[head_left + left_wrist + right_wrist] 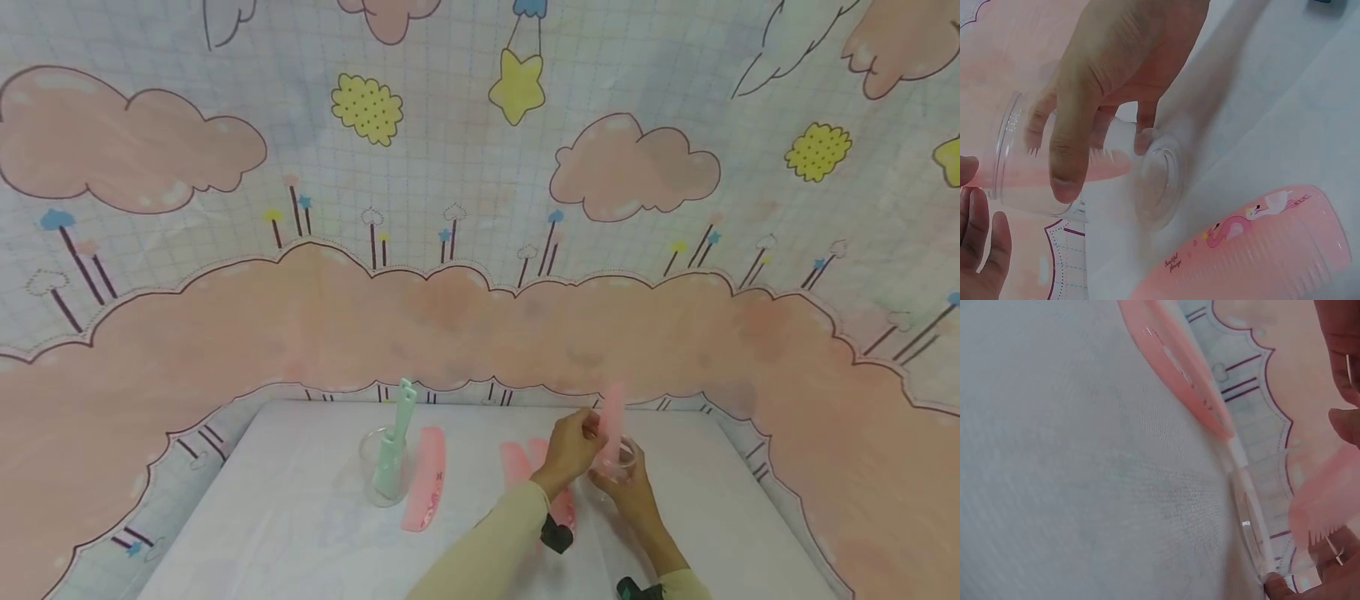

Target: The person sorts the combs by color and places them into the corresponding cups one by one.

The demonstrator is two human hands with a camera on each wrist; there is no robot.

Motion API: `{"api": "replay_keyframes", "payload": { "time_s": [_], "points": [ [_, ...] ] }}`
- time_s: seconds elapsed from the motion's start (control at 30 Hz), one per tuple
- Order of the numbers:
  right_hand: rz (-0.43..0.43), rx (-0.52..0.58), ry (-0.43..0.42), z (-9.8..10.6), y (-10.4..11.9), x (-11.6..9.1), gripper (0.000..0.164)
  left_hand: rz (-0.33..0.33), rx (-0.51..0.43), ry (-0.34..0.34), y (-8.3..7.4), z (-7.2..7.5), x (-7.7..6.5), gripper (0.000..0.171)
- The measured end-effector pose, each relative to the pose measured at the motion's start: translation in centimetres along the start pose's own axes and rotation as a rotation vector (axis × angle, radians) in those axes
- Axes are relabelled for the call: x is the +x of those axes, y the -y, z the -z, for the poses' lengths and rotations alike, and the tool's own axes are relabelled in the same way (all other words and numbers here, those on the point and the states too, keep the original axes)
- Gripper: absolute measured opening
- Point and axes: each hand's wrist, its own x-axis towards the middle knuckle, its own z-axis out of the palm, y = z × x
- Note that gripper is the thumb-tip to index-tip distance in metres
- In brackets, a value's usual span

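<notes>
My left hand [573, 450] pinches a pink comb [612, 421] near its upper part. The comb stands lengthwise with its lower end inside a clear plastic cup [1013, 156]. My right hand [630, 492] grips that cup, fingers and thumb around its side. Through the wall, the left wrist view shows the comb's teeth. Whether the cup's base touches the table I cannot tell. Beneath my left forearm lie more pink combs [515, 460], partly hidden by the arm; one carries a printed flamingo [1235, 231].
Left on the white table [300, 500] stands another clear cup [367, 454] with a mint-green handled item [405, 408] leaning in it. Beside it lies a pink comb [426, 479]. A patterned cloth [450, 333] hangs behind the table's far edge.
</notes>
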Motion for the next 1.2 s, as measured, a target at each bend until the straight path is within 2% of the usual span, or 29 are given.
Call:
{"api": "replay_keyframes", "payload": {
  "time_s": [0.13,0.3,0.47,0.63,0.83,1.2],
  "points": [
    [0.007,-0.009,-0.002,-0.1,-0.1,0.0,0.099,-0.003,0.001,-0.002,0.4,0.0,-0.3,0.014],
    [0.02,-0.027,-0.007,-0.2,-0.1,-0.1,0.099,0.023,0.014,-0.003,0.6,0.0,-0.4,0.016],
    [0.045,0.009,-0.001,-0.3,-0.1,-0.4,0.096,0.045,0.022,0.003,0.8,-0.1,-0.5,0.016],
    [0.063,0.023,0.002,-0.4,-0.1,-0.6,0.095,0.039,0.006,0.004,1.0,0.0,-0.6,0.014],
    [0.037,0.002,0.002,-0.4,0.0,-0.9,0.1,0.031,-0.033,0.014,1.3,0.4,-0.8,0.013],
    [0.054,-0.004,-0.022,-0.3,-0.6,-0.9,0.096,-0.06,-0.046,0.018,1.2,2.2,-1.6,0.017]
  ]
}}
